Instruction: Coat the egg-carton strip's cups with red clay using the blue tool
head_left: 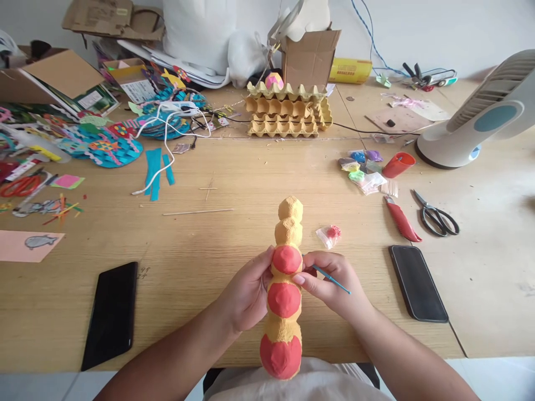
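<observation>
A strip of yellow egg carton cups (284, 332) points away from me above the table's front edge. Red modelling clay (284, 299) covers the three nearest cups; the far ones are bare. My left hand (249, 289) is closed on the strip's left side, beside the third cup. On the right side, my right hand (334, 281) grips a thin blue modelling tool (332, 278), its thumb and fingers touching the strip by the same cup. Part of the tool is hidden by the fingers. A small clear bag with red clay (333, 232) lies just beyond my right hand.
Phones lie at left (111, 312) and right (419, 284). A red cutter (402, 219), scissors (438, 216), clay packets (359, 164) and a red cup (399, 165) sit right, before a fan (472, 120). Egg cartons (288, 108) stand behind. Paper crafts (104, 145) crowd the left.
</observation>
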Demonstrator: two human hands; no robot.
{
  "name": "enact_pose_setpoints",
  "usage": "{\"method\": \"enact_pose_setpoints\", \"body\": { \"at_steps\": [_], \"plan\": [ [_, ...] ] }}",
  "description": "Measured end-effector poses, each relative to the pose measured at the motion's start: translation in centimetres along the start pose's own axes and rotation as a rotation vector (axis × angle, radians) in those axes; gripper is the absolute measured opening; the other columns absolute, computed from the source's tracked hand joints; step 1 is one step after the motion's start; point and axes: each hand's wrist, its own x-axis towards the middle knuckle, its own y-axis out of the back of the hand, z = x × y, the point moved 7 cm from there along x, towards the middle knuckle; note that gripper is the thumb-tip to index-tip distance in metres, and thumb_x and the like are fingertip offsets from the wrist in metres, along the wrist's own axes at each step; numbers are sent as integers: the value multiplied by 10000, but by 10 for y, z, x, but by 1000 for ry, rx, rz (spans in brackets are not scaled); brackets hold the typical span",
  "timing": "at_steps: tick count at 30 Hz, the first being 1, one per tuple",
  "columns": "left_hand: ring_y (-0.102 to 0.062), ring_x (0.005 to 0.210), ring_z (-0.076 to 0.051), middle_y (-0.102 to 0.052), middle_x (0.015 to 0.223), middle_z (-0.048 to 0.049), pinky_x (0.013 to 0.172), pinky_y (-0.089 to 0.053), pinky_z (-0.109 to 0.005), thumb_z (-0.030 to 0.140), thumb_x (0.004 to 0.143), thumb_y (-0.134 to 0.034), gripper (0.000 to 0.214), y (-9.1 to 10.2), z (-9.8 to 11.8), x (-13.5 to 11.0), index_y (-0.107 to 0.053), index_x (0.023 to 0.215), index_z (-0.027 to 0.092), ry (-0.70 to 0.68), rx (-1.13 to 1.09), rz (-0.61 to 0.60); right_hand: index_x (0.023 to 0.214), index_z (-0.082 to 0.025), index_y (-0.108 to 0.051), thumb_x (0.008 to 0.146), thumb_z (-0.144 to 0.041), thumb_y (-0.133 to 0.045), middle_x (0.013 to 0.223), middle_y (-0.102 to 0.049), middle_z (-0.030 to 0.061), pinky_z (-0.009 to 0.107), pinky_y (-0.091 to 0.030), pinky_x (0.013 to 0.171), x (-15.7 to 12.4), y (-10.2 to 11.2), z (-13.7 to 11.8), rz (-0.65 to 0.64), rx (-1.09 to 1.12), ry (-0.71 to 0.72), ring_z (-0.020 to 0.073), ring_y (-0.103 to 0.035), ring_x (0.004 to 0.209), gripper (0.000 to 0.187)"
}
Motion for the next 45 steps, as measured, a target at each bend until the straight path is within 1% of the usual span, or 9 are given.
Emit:
{"method": "enact_pose_setpoints", "body": {
  "at_steps": [8, 12, 16, 22, 28, 35, 40, 42, 45],
  "plan": [
    [-673, 831, -152, -726, 906, -60, 790, -550, -237, 496, 950, -623, 368, 3, -2, 0, -745, 921, 150, -16, -14, 85, 594, -175, -565, 828, -474, -764, 555, -424, -36, 272, -256, 508, 1, 3, 3, 32, -129, 1, 101, -347, 550, 428],
    [-662, 811, -155, -710, 876, -58, 764, -545, -236, 488, 908, -686, 342, 1, -1, 0, -731, 905, 149, -15, -39, 103, 611, -181, -577, 836, -508, -749, 567, -437, -28, 273, -274, 511, 1, 2, 1, 16, -116, 18, 110, -359, 562, 432],
    [-638, 752, -145, -695, 823, -50, 739, -533, -245, 485, 933, -652, 357, 0, -1, 0, -729, 872, 142, -31, -32, 84, 612, -183, -592, 801, -527, -784, 561, -466, -22, 276, -286, 503, 2, 2, 2, 13, -107, 28, 116, -390, 551, 436],
    [-633, 796, -145, -696, 866, -54, 743, -512, -247, 458, 965, -617, 342, 8, -2, 0, -731, 902, 141, -61, -4, 143, 580, -190, -538, 838, -484, -775, 549, -345, -48, 283, -214, 502, 3, 3, 6, 17, -144, 40, 103, -294, 544, 458],
    [-619, 761, -149, -686, 856, -52, 712, -508, -255, 474, 972, -597, 355, 5, 1, -1, -727, 903, 151, -69, -1, 129, 702, -184, -642, 847, -536, -742, 632, -496, -12, 281, -303, 548, 5, -2, 5, -58, 16, 19, 129, -406, 605, 393],
    [-612, 721, -143, -685, 831, -46, 698, -501, -252, 483, 944, -640, 347, 4, 3, -2, -738, 895, 153, -78, 7, 145, 639, -185, -613, 831, -502, -779, 583, -446, -33, 283, -277, 536, 4, 1, 8, 0, 7, 8, 117, -367, 571, 407],
    [-662, 839, -204, -729, 900, -89, 764, -521, -293, 473, 959, -614, 354, 0, 7, -1, -774, 949, 157, -135, 92, 80, 801, -194, -732, 829, -551, -772, 741, -655, 23, 308, -463, 693, 7, -1, 16, -35, 300, -46, 169, -565, 714, 360],
    [-666, 886, -211, -739, 930, -98, 795, -522, -293, 460, 959, -620, 347, 2, 10, 0, -781, 966, 153, -185, 126, 63, 776, -194, -722, 792, -538, -814, 730, -659, 15, 302, -475, 707, 7, -3, 25, -2, 467, -138, 162, -574, 714, 356],
    [-629, 757, -162, -712, 819, -55, 709, -501, -255, 432, 918, -691, 292, 6, 12, 1, -766, 855, 157, -238, 130, 56, 762, -191, -693, 739, -496, -871, 727, -664, 6, 280, -462, 668, 5, -13, 36, -13, 686, -281, 149, -577, 686, 354]
  ]
}}
